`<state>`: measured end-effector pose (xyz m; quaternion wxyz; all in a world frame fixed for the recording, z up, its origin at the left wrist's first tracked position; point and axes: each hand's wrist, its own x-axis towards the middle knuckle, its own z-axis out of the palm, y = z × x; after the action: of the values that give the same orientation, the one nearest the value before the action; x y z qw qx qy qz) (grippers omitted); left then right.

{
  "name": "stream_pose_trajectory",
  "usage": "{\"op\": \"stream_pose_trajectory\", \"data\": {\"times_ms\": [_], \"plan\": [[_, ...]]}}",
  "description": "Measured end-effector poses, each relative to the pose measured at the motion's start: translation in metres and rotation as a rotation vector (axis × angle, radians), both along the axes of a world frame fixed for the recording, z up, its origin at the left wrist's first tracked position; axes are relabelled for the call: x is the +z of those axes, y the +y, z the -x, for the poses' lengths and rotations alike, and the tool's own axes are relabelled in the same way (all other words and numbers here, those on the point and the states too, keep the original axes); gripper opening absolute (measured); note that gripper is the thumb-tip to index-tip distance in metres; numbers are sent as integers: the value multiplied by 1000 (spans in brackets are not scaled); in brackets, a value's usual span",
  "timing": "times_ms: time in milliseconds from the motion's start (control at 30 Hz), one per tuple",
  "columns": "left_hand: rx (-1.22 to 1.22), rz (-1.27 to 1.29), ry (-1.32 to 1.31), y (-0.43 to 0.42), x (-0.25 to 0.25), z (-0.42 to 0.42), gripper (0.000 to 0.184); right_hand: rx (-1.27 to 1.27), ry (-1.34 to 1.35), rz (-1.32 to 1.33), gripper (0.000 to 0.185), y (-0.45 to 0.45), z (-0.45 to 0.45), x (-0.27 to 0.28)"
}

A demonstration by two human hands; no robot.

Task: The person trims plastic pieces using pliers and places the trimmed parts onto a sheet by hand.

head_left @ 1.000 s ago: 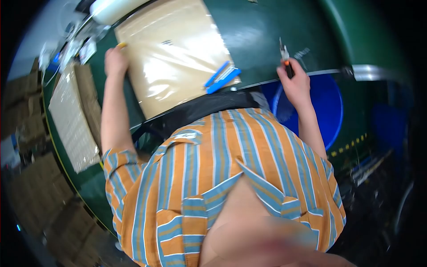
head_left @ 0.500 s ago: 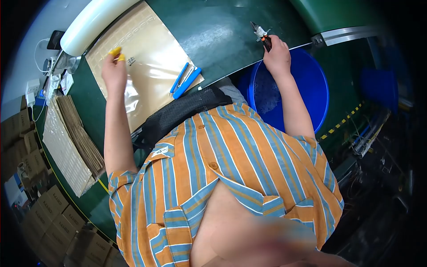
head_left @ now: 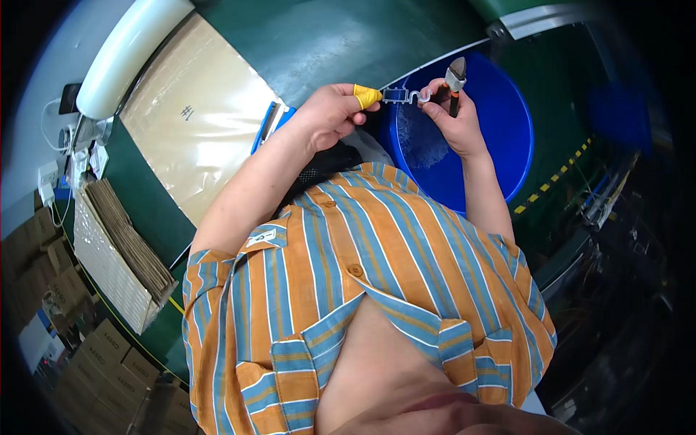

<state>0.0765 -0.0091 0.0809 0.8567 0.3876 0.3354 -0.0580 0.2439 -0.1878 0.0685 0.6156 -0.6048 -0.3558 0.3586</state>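
In the head view my left hand (head_left: 337, 112), with yellow finger cots (head_left: 367, 96) on its fingertips, pinches one end of a small clear plastic part (head_left: 395, 96). The part has a dark-looking rectangular frame and a curved runner at its right end. My right hand (head_left: 457, 125) grips a pair of cutting pliers (head_left: 457, 76) with dark and orange handles, jaws pointing up. Its thumb and a finger also touch the curved runner. Both hands are close together at the near rim of a blue bucket (head_left: 533, 138), which has whitish clear scraps inside.
A brown sheet under clear film (head_left: 188, 116) lies on the green table (head_left: 319, 43), a blue-handled tool (head_left: 270, 123) at its edge. Stacked cardboard sheets (head_left: 127, 232) stand at left, near a white roller (head_left: 134, 54). Cartons (head_left: 101, 355) are piled lower left.
My left hand has moved right from above the brown sheet and now pinches the plastic part. My right hand has come down over the bucket, still holding the cutting pliers.
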Motion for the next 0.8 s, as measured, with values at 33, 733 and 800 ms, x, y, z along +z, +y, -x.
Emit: {"op": "stream_pose_trajectory", "data": {"times_ms": [33, 733, 800], "plan": [[-15, 6, 3, -3, -1, -3, 17, 4, 28, 1, 16, -6, 0, 0], [-128, 244, -52, -72, -36, -51, 7, 146, 1048, -248, 38, -101, -20, -66], [-96, 270, -42, -76, -35, -52, 7, 162, 1095, -262, 39, -111, -26, -79]]}}
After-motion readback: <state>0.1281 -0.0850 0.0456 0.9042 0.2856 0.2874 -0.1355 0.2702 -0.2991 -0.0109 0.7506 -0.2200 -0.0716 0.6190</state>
